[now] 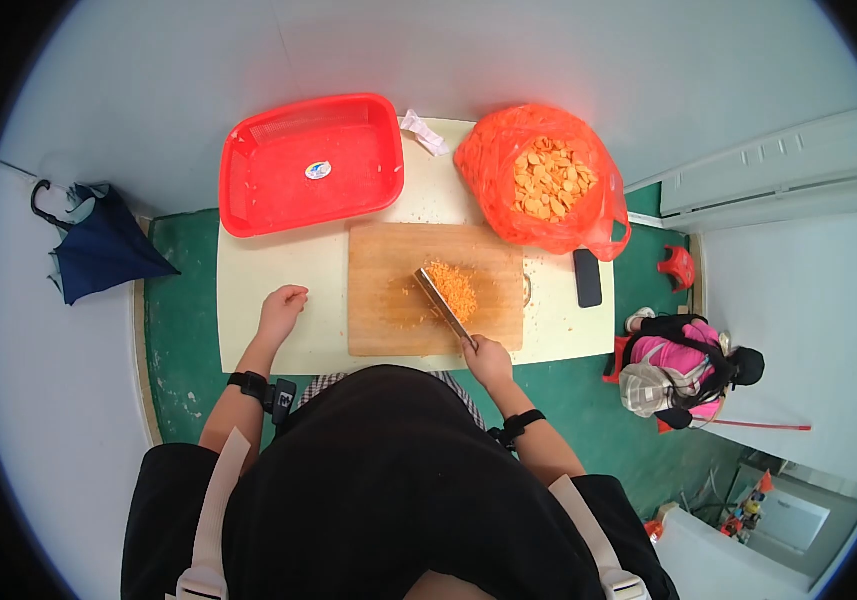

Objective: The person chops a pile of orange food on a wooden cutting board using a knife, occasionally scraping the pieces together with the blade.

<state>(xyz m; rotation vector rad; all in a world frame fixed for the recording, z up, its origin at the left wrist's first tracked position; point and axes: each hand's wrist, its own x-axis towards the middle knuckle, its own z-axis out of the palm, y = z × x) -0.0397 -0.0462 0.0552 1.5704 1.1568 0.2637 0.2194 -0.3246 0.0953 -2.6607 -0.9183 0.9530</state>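
A knife (442, 305) is held in my right hand (488, 361), its blade slanting up and left over the wooden cutting board (378, 290). Finely chopped orange pieces (456, 290) lie in a pile just right of the blade, with small bits scattered around. My left hand (284, 308) is left of the board, touching neither it nor the knife; its fingers look curled together with nothing visible in them. Behind the board, a red plastic bag (493, 150) stands open with orange slices (551, 180) inside.
A red basin (348, 165) sits at the table's back left, beside a crumpled wrapper (424, 133). At the right edge lies a black phone (587, 278). A dark blue umbrella (103, 250) leans at the left wall. A seated person (683, 360) is at the right.
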